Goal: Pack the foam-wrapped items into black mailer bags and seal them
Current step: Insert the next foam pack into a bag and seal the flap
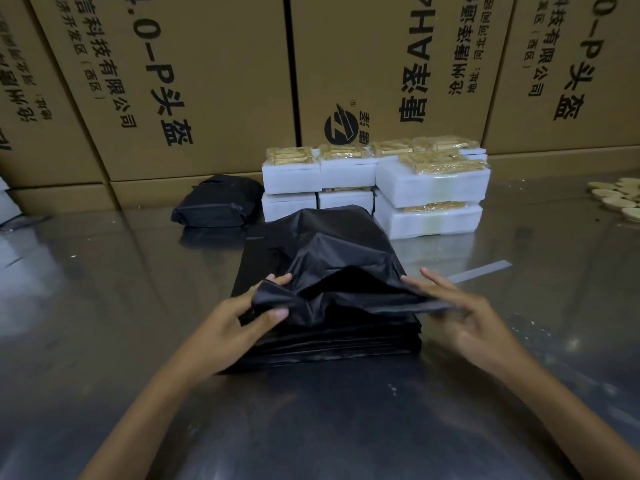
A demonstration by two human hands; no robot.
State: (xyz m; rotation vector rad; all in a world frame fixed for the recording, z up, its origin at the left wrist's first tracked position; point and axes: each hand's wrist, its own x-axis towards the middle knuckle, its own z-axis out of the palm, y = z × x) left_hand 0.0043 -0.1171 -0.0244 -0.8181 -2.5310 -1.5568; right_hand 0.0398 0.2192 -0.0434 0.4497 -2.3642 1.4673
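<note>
Your left hand [254,311] pinches the near-left corner of the top black mailer bag [341,258] between thumb and fingers, lifting that edge off the stack of mailer bags [332,344]. Your right hand [460,308] grips the right end of the same opening edge, fingers on top and the film passing under them. Between the two hands the mouth of the bag gapes, with the upper layer raised into a peak and the lower layer flat on the stack. Both hands sit at the near end of the stack, which lies on the reflective metal table [104,323]. Beyond the stack, touching its far edge in this view, stand the foam-wrapped items [429,185], white blocks piled two high with gold-coloured packs on top. To their left, just beside them, lies one filled black mailer [216,202], closed and resting flat. Pale oval pieces [620,197] lie at the far right edge of the table. Printed cardboard cartons [194,81] form a wall behind everything.
</note>
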